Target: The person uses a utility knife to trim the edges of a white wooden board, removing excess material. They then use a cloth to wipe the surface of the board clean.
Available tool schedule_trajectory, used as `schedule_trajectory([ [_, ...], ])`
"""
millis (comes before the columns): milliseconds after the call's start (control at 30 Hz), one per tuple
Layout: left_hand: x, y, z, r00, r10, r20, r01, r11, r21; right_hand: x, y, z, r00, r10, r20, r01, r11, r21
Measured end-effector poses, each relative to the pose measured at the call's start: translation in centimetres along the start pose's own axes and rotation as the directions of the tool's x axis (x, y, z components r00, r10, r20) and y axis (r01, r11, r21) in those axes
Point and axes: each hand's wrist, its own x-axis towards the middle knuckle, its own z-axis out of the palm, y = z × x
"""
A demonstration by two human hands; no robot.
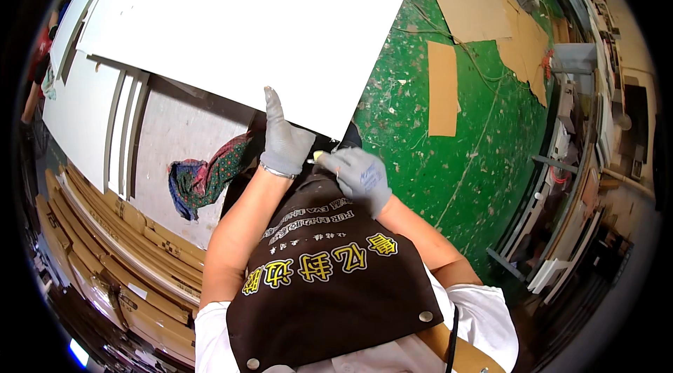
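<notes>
A large white panel (259, 29) fills the upper left, its near edge and corner reaching toward my apron. My left hand (287, 145), in a grey glove, grips that near edge: the thumb lies on the top face and the fingers go below, out of sight. Just right of it, close to the panel's corner, my right hand (361, 177) is curled in a matching grey glove. A small yellowish spot shows at its fingertips, too small to name. A patterned dark cloth (203, 180) lies left of my left forearm on a pale surface.
More white panels (77, 117) stand at the left. Long brown cardboard packs (140, 296) are stacked at the lower left. On the green floor (399, 134) to the right lie cardboard pieces (442, 89) and a thin cable. Shelving with stacked boards (561, 198) lines the right side.
</notes>
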Motion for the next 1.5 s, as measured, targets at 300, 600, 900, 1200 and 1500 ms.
schedule_trajectory([
  [300, 0.0, -0.3, 0.4, 0.996, 0.084, -0.014, -0.080, 0.976, 0.201, 5.3, 5.4, -3.3, 0.988, 0.079, -0.134, -0.096, 0.987, -0.127],
  [600, -1.1, 0.0, 0.7, 0.958, 0.143, -0.247, -0.065, 0.952, 0.298, 19.5, 25.8, -9.0, 0.888, 0.180, -0.424, -0.279, 0.942, -0.184],
  [900, -0.6, -0.6, -2.3, 0.918, 0.296, -0.265, -0.215, 0.931, 0.297, 24.8, 33.4, -10.9, 0.708, 0.581, -0.401, -0.480, 0.813, 0.330],
  [1200, -0.6, -0.6, -3.1, 0.932, 0.300, -0.202, -0.165, 0.851, 0.499, 21.8, 28.5, -8.2, 0.664, 0.746, 0.038, -0.320, 0.239, 0.917],
  [1500, -0.4, -0.4, -4.2, 0.942, 0.302, -0.145, -0.199, 0.852, 0.484, 21.3, 29.1, -12.4, 0.783, 0.505, -0.362, -0.287, 0.811, 0.509],
])
